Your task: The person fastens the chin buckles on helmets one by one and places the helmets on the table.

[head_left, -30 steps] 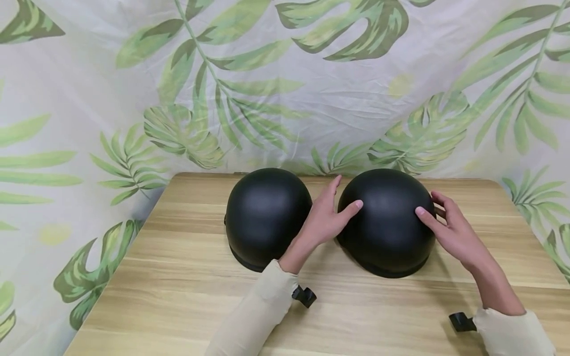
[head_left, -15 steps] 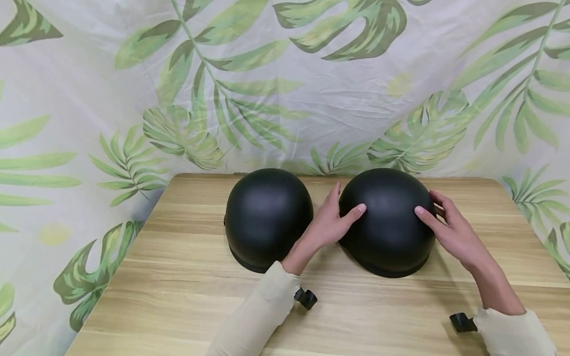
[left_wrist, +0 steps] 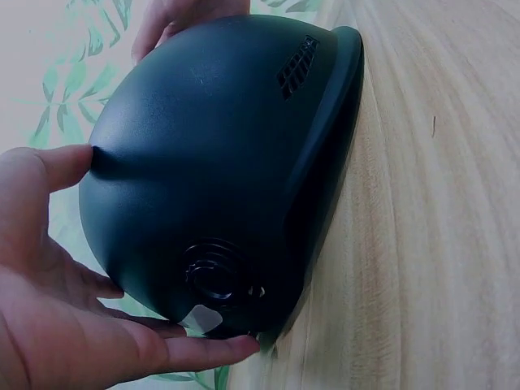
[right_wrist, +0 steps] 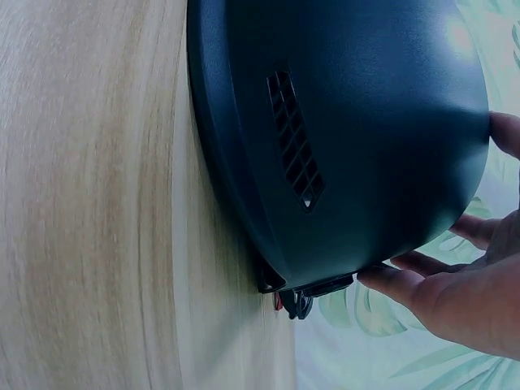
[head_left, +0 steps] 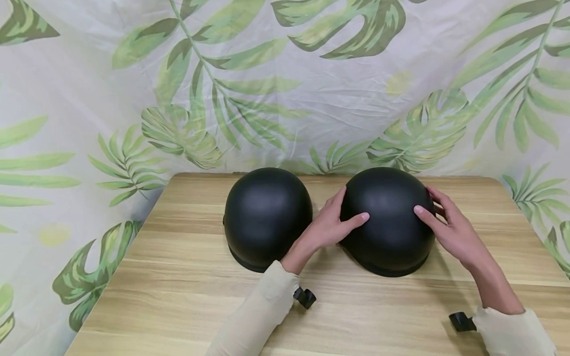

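A matte black helmet [head_left: 389, 227] rests dome up on the table at right. My left hand [head_left: 327, 225] holds its left side, thumb on the front of the shell, fingers along the flank. On the opposite side my right hand [head_left: 456, 232] grips it likewise, its fingertips partly hidden behind the shell. The left wrist view shows a round black fitting [left_wrist: 213, 275] near the left fingers. A slotted vent [right_wrist: 294, 138] shows in the right wrist view. A second black helmet [head_left: 267, 217] sits left of my left hand, partly behind the wrist.
Both helmets stand on a wood-grain table [head_left: 178, 301], towards its back edge. Directly behind hangs a leaf-patterned cloth [head_left: 329, 109]. Dark cords [right_wrist: 301, 305] show beneath the held helmet's rim in the right wrist view.
My left hand has slid slightly right and nearer along the right helmet, its fingers now against the side. The right hand and both helmets have hardly moved.
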{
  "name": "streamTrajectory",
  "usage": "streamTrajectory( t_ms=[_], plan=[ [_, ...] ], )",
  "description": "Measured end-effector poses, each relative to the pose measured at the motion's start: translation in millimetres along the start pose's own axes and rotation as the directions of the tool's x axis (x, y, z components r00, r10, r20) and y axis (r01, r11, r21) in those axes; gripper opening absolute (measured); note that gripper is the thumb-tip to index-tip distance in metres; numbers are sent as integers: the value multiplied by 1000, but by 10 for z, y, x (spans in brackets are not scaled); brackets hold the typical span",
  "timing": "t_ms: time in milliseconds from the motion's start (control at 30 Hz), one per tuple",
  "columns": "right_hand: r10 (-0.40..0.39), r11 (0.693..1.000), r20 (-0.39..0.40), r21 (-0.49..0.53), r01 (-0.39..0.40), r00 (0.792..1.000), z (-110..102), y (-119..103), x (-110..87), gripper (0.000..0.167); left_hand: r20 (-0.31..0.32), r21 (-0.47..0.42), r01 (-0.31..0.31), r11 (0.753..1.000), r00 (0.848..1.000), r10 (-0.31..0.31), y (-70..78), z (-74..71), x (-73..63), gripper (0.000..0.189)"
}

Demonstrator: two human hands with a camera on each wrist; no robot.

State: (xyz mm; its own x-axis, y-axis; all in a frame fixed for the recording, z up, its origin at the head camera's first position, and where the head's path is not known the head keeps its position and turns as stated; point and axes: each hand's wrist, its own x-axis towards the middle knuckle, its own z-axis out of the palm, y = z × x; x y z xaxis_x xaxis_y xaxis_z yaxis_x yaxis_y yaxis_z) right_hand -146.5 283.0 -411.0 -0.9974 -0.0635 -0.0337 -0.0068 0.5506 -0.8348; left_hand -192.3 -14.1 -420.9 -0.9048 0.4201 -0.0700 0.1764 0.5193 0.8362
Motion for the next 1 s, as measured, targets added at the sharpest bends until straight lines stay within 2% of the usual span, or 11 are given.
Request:
streamTrajectory(
  t_ms=[167,333,667,867,1000],
  plan=[
    [-7,1000,-22,-19,7,1000,7,-6,-16,82,6,4,-9,1000,1000,9,7,-7,-8,96],
    [-12,999,-43,-43,10,999,20,-10,-24,81,-9,45,-1,999,1000,1,28,-12,-24,95],
    [-8,997,-44,-74,5,999,23,-20,-34,79,-85,54,-12,998,996,16,95,-52,-69,92],
    [7,998,-28,-55,-9,1000,26,-45,-55,77,-160,35,-40,999,986,45,117,-77,-87,90],
    [18,999,-24,-46,-19,1000,29,-58,-55,76,-185,29,-50,998,981,54,128,-82,-84,90]
  ],
)
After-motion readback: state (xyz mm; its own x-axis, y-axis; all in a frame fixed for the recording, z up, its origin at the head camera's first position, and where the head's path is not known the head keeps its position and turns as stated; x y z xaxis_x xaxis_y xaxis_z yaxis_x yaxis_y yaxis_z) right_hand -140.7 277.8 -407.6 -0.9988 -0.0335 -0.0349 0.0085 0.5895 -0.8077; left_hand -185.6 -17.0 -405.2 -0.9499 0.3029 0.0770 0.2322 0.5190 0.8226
